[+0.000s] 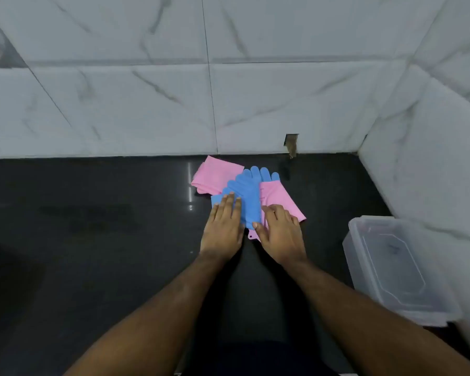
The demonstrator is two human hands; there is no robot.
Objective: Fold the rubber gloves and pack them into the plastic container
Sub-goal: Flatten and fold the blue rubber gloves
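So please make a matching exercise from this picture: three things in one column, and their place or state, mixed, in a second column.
Things:
1. blue gloves
2. plastic container
3. pink glove

Place or state:
a. stands by the right wall, nothing inside
b. lies nearest the back wall
c. pressed under the left hand and right hand

Pairs: 1-c, 2-a, 3-b

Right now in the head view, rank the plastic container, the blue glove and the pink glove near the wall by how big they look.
1. plastic container, clearly largest, though it sits nearer the camera.
2. blue glove and pink glove near the wall: too close to rank, since both are partly covered.
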